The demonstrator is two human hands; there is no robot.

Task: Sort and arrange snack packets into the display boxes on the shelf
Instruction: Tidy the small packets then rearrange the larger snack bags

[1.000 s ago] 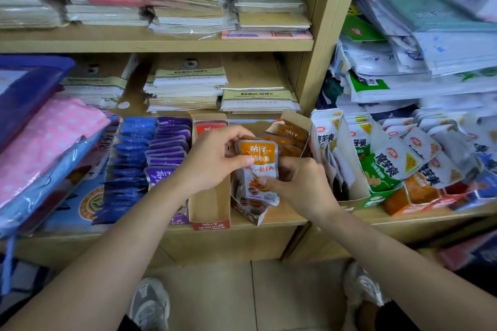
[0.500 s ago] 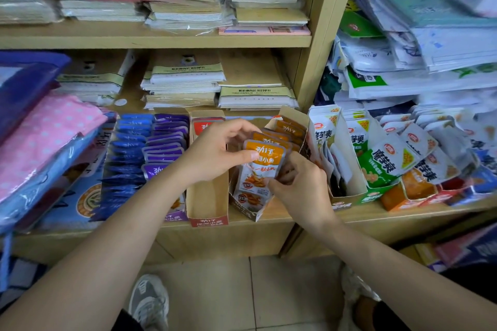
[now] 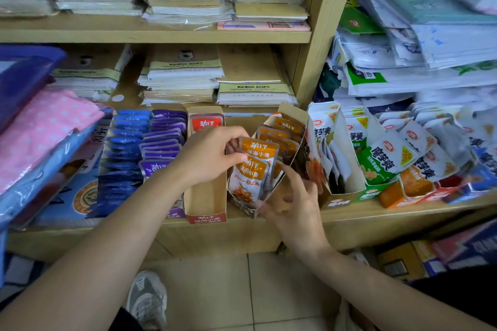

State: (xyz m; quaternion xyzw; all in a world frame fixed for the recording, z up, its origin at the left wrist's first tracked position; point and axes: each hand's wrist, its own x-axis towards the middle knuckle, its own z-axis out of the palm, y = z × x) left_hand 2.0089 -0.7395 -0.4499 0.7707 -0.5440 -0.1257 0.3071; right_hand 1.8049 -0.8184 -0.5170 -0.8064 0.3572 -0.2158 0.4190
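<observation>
My left hand (image 3: 208,157) pinches the top left of two orange snack packets (image 3: 255,166) that stand at the front of a tilted cardboard display box (image 3: 243,204). More orange packets (image 3: 285,129) fill the back of that box. My right hand (image 3: 294,201) rests at the box's front right edge with its fingers spread, touching the cardboard and the lower packet. Left of it a narrow brown display box (image 3: 205,196) holds one red packet (image 3: 207,123) at its back. Further left, blue packets (image 3: 126,142) and purple packets (image 3: 164,140) stand in rows.
Green and white snack boxes (image 3: 382,158) and loose packets crowd the shelf to the right. Stacks of notebooks (image 3: 185,75) sit behind the boxes and on the upper shelf. Pink and blue wrapped goods (image 3: 40,131) lie at the left. The tiled floor and a shoe (image 3: 148,298) show below.
The orange packets have gone lower into the front of the tilted box. My right hand has let go of them and moved down to the box's front edge.
</observation>
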